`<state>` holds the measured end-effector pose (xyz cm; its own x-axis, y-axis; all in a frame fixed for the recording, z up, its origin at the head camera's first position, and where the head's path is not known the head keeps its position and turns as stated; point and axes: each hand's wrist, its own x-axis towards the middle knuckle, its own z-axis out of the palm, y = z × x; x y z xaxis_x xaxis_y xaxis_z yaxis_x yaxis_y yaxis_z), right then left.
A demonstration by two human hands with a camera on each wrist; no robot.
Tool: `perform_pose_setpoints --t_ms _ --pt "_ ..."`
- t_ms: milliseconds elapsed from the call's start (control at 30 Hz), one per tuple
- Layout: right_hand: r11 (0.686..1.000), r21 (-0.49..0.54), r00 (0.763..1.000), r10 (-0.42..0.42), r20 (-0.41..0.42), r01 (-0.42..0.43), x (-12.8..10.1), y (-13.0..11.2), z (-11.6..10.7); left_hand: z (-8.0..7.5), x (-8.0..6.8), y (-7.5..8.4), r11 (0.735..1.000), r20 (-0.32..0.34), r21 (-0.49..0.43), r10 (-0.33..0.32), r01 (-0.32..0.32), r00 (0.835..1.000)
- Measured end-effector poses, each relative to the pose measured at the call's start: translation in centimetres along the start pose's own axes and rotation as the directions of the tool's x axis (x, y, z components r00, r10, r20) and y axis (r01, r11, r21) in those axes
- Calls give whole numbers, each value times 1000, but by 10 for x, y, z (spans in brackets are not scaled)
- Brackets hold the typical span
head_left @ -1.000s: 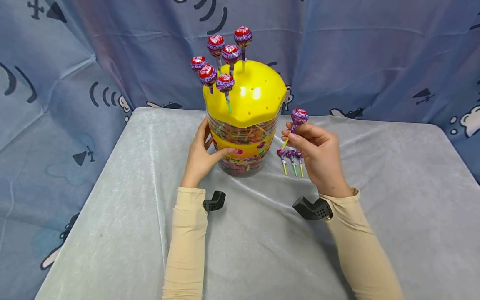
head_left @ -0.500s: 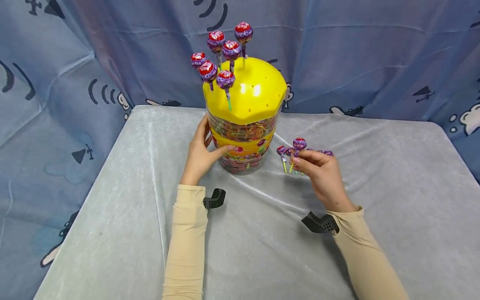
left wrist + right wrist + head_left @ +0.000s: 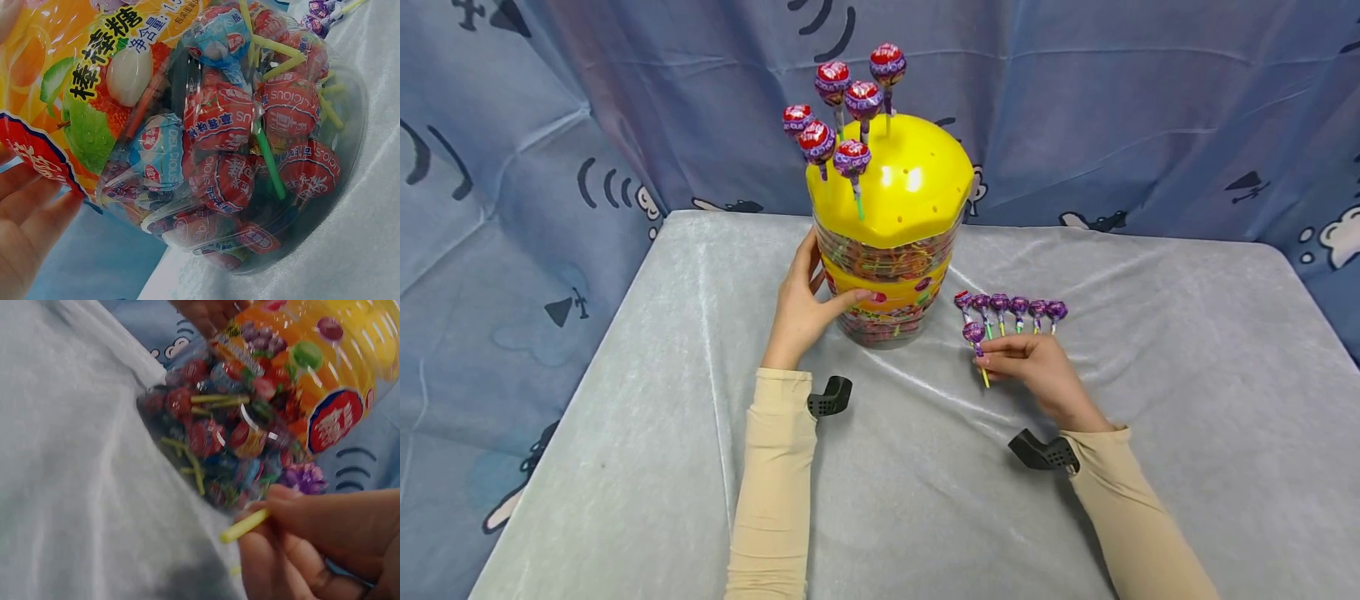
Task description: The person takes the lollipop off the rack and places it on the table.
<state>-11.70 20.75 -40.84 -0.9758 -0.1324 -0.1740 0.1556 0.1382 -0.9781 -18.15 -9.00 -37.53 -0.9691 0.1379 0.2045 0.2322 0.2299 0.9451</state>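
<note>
I have my left hand (image 3: 799, 315) curled round the jar (image 3: 901, 265), which stands to that hand's right. My right hand (image 3: 1033, 367) pinches a lollipop (image 3: 973, 333) by its stick (image 3: 986, 380); just beyond that hand, six more lollipops (image 3: 1018, 306) lie in a row.

The lid (image 3: 917, 196) is shining like smooth, hard plastic. The jar (image 3: 887, 262) is looking like clear, glossy plastic, and its label (image 3: 94, 81) is showing a slick printed finish. The lollipop wrappers (image 3: 852, 158) are gleaming like thin, crinkled film, while a stick (image 3: 245, 526) is looking like smooth plastic. The tabletop (image 3: 910, 500) is appearing velvety, like plush cloth with sheeny creases. The backdrop (image 3: 1112, 125) is showing wrinkled fabric, the sleeves (image 3: 775, 483) matt cloth, and the wrist cameras (image 3: 831, 397) dull plastic.
</note>
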Motion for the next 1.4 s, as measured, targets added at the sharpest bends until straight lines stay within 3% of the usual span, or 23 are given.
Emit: perform_pose_setpoints --t_ms 200,467,867,1167,1400 --pt "997 -10 996 82 28 -82 2 9 -1 0 0 0 1000 0 0 -15 15 1000" --pt "992 14 992 123 9 -123 5 17 1 0 1 1 1000 -2 -7 -22 22 1000" --pt "980 -161 993 119 -17 -120 5 15 3 0 2 0 999 -3 5 -32 32 999" --pt "983 -137 993 122 12 -119 3 11 1 0 2 1 1000 -2 -1 -32 32 1000" --pt "990 -88 994 108 3 -108 2 12 -1 0 1 0 1000 1 -12 4 -4 1000"
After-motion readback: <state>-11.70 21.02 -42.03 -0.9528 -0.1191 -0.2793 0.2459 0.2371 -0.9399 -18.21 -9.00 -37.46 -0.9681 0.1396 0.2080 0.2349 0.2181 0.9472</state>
